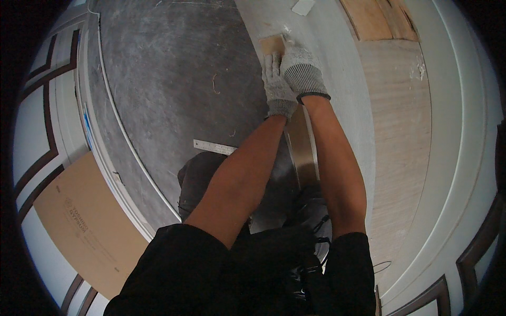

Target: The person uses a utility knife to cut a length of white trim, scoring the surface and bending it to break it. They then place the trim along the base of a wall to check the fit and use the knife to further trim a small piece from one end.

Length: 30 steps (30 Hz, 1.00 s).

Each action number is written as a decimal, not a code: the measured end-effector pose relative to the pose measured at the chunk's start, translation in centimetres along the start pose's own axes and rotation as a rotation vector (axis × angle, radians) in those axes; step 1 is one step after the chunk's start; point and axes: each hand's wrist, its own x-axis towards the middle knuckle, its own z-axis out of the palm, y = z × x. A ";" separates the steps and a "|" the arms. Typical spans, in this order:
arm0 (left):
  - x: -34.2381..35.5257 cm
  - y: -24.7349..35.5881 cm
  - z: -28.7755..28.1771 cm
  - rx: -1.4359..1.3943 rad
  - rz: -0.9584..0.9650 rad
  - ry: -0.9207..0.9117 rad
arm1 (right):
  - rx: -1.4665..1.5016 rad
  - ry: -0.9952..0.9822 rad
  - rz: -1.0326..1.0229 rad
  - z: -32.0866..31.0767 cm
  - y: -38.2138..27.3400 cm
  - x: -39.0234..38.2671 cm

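Note:
Both my hands wear grey knitted gloves and are close together at a small brown board piece (pixel 272 44) on the pale board edge. My left hand (pixel 276 89) has its fingers extended and lying against that piece. My right hand (pixel 300 71) is curled at its right side, gripping it, fingertips partly hidden. A brown strip with pale edges (pixel 301 142) runs back beneath my wrists toward my body. A steel ruler (pixel 211 146) lies on the dark grey floor (pixel 158 68), left of my forearms by my knee.
A long pale board (pixel 342 131) runs along the right, beside light wooden panels (pixel 400 105). A small white piece (pixel 303 6) lies ahead. A white cable (pixel 121 126) crosses the floor at left. A cardboard sheet (pixel 89 221) is by the left wall, which has dark-trimmed panels (pixel 31 126).

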 end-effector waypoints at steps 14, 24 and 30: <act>0.5 -1.4 1.0 0.191 0.116 -0.015 | -0.033 -0.011 0.010 -0.4 -0.6 -1.1; 0.3 -0.4 0.6 0.150 0.081 -0.072 | -0.031 0.001 0.030 0.3 0.8 -1.9; 0.6 -0.4 1.6 0.194 0.109 -0.050 | -0.037 0.001 0.079 0.3 1.2 -2.1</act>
